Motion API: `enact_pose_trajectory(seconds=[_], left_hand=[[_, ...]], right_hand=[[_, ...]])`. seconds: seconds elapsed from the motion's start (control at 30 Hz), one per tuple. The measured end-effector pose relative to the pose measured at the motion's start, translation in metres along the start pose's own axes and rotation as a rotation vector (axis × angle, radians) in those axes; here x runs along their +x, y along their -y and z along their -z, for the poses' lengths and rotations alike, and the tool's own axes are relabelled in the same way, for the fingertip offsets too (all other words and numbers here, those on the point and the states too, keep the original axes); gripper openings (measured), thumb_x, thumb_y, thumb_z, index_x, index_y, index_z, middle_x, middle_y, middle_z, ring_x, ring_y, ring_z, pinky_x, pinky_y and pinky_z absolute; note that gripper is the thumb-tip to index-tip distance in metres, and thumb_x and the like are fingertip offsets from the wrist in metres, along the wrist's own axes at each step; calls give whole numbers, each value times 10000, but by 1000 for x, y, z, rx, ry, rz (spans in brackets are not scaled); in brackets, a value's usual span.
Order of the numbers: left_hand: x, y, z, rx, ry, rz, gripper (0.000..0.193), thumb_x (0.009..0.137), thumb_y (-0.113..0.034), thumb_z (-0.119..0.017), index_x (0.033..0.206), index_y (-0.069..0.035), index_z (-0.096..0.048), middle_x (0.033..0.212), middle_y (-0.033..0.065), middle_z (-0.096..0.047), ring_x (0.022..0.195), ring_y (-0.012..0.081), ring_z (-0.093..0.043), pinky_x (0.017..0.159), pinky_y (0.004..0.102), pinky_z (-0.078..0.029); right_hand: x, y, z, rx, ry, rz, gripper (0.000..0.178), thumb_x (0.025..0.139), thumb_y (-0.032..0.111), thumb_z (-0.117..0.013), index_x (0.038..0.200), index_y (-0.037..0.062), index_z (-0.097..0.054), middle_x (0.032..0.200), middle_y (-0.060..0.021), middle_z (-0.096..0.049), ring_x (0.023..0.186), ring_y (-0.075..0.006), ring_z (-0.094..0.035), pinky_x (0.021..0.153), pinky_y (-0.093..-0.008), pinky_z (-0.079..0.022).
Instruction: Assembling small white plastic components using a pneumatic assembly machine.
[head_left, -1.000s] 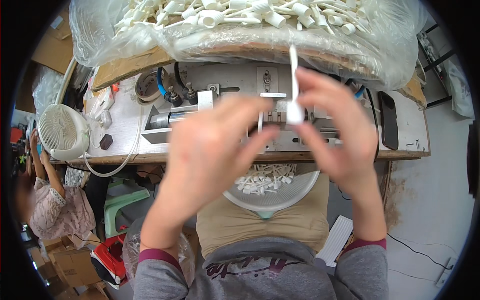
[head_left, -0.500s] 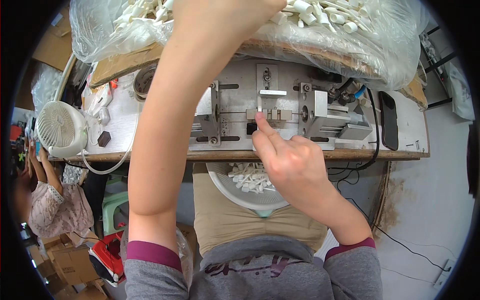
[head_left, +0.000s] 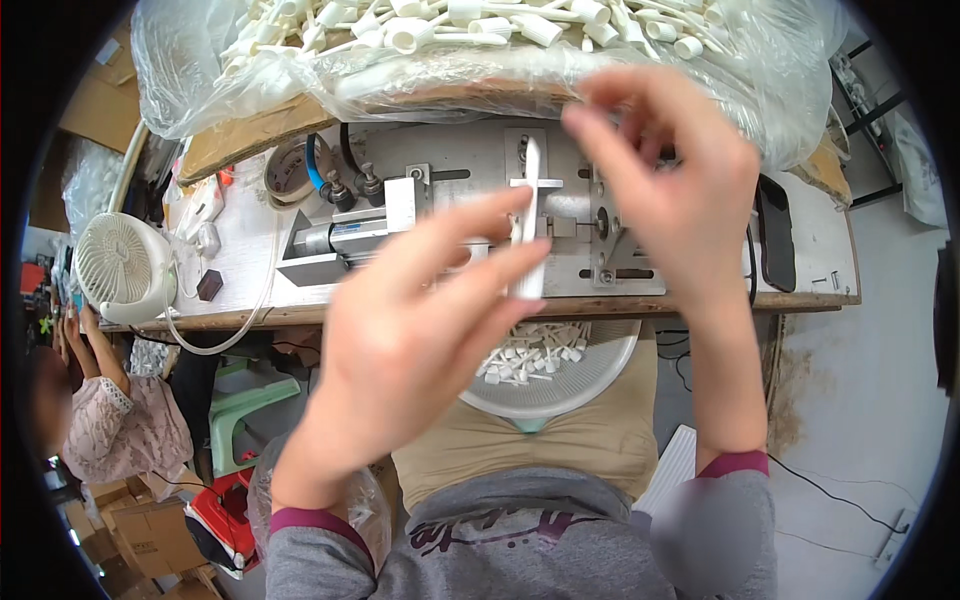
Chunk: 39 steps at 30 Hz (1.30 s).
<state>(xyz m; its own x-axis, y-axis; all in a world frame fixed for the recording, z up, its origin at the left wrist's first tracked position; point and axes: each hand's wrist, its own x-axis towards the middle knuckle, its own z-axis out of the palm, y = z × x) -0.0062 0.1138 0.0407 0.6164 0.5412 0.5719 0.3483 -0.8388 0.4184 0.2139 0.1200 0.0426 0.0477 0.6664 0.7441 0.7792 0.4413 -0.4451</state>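
Note:
My left hand [head_left: 410, 320], slightly blurred, has its fingers closed round a white plastic cap with a long pointed stem [head_left: 531, 205]. The piece stands nearly upright in the picture, stem tip up and wider cap end down, in front of the metal fixture [head_left: 563, 228]. My right hand [head_left: 680, 170] is raised over the right side of the fixture, smeared by motion. Its thumb and forefinger are apart, and nothing shows between them. Beyond both hands, a clear plastic bag [head_left: 330, 85] holds a heap of similar white stemmed caps [head_left: 460, 25].
Left on the bench stand a pneumatic cylinder [head_left: 355, 235], a tape roll [head_left: 290, 170] and a white fan [head_left: 122, 262]. A black phone [head_left: 776, 235] lies right. A white basket [head_left: 600, 385] of white pieces rests at my lap. Another person [head_left: 125, 430] sits far left.
My left arm has drawn back from the bag, and its hand now holds a stemmed cap over the fixture. My right hand has lifted off the fixture and moved up and right.

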Motion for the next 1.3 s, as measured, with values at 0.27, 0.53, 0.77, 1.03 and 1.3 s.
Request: enact_pose_trajectory(seconds=[0.27, 0.53, 0.77, 1.03, 1.3], left_hand=[[-36, 2, -45, 329, 163, 64, 305, 770, -121, -828, 1055, -42, -757, 1291, 81, -721, 601, 185, -647, 606, 300, -517], [-30, 8, -45, 272, 172, 98, 240, 784, -105, -776, 1011, -29, -770, 1243, 131, -735, 560, 196, -660, 583, 301, -530], [-14, 5, -27, 207, 227, 79, 256, 803, -146, -801, 1026, -32, -749, 1154, 130, -757, 634, 236, -703, 598, 322, -557], [64, 42, 26, 305, -356, -117, 176, 887, -42, -768, 1062, -33, -783, 1027, 50, -778, 926, 141, -703, 873, 266, -514], [45, 8, 11, -236, -470, -37, 138, 940, -35, -710, 1048, 37, -753, 1019, 120, -769, 953, 158, -706, 869, 279, -529]], right_hand=[[74, -23, -30, -98, 191, -126, 238, 796, 124, -788, 902, -74, -709, 834, -193, -717, 713, -237, -698, 683, -328, -550], [58, -5, -4, 133, 170, -220, 208, 815, 168, -761, 915, -11, -729, 757, -133, -715, 643, -230, -676, 605, -321, -524], [3, 13, 26, 717, 233, -477, 324, 908, -19, -713, 1222, -75, -653, 1125, -123, -718, 1039, -211, -735, 813, -284, -595], [-88, 36, 8, 65, 358, -60, 357, 716, 49, -863, 1018, 12, -676, 1248, -144, -685, 958, -297, -710, 808, -349, -579], [-91, 35, -21, -264, 485, 94, 347, 710, 110, -840, 1008, 63, -669, 1229, -126, -740, 559, -213, -618, 552, -308, -497]])
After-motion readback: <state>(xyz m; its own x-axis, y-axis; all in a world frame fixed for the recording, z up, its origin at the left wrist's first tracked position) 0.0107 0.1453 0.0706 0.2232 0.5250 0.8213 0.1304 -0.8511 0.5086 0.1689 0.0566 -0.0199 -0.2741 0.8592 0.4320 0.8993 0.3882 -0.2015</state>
